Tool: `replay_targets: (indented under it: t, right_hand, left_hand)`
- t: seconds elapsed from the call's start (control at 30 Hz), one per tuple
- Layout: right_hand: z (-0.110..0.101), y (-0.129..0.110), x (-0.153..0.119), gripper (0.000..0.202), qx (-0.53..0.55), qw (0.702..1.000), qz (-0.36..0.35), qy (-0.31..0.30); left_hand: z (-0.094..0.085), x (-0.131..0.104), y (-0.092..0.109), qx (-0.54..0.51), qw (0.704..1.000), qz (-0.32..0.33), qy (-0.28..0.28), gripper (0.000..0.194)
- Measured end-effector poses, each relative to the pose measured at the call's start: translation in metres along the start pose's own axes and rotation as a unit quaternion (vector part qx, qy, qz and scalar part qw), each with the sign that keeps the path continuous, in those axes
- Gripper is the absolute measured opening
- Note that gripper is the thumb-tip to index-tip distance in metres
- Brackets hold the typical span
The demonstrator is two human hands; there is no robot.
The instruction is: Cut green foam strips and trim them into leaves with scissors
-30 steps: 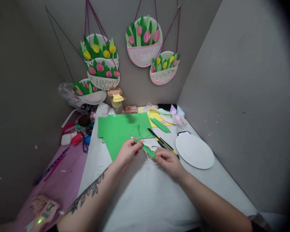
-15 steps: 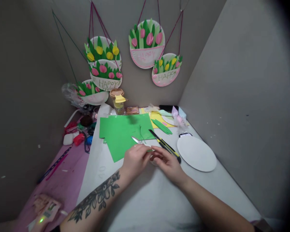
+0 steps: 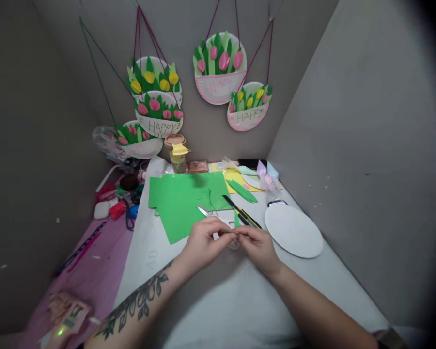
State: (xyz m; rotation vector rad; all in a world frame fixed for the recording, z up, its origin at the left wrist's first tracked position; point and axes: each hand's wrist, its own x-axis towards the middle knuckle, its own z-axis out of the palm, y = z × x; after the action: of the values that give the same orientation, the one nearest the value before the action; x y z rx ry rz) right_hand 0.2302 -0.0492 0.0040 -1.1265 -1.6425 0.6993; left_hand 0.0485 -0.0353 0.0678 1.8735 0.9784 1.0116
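Meeting fingers [image 3: 227, 238]: left hand [image 3: 207, 242], right hand [image 3: 259, 249]

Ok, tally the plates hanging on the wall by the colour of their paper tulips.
Yellow only: 1 (upper-left plate)
Pink only: 3 (middle-left plate, lower-left plate, upper-centre plate)
Yellow and pink: 1 (rightmost plate)
Total: 5

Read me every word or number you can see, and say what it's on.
"HAPPY": middle left plate
"HAPPY", faint: upper right plate
"HAPPY": lower right plate
"40", probably, sideways: white table cover
Too small or blurred: cup, snack packet, lower left plate, pale object with green light
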Motion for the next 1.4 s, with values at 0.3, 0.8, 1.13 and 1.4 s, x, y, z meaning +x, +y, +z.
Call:
replay_targets:
  t: [0.3, 0.8, 1.13, 1.4]
  right_hand:
    - [0.000, 0.009, 0.003, 0.018, 0.078, 0.992, 0.096, 0.021]
    - [0.004, 0.014, 0.002, 0.026, 0.079, 0.995, 0.062, 0.026]
    - [0.005, 0.005, 0.006, 0.014, -0.010, 0.998, 0.048, -0.033]
    - [0.002, 0.008, 0.008, 0.017, -0.009, 0.995, 0.096, -0.018]
  left_hand:
    - [-0.022, 0.008, -0.002, -0.053, 0.991, -0.069, 0.105, 0.016]
    - [-0.010, 0.010, -0.023, 0.023, 0.988, -0.079, 0.134, 0.018]
    - [-0.013, 0.012, -0.030, 0.006, 0.991, -0.087, 0.101, 0.021]
    - [-0.030, 0.020, -0.041, -0.080, 0.974, -0.135, 0.166, 0.031]
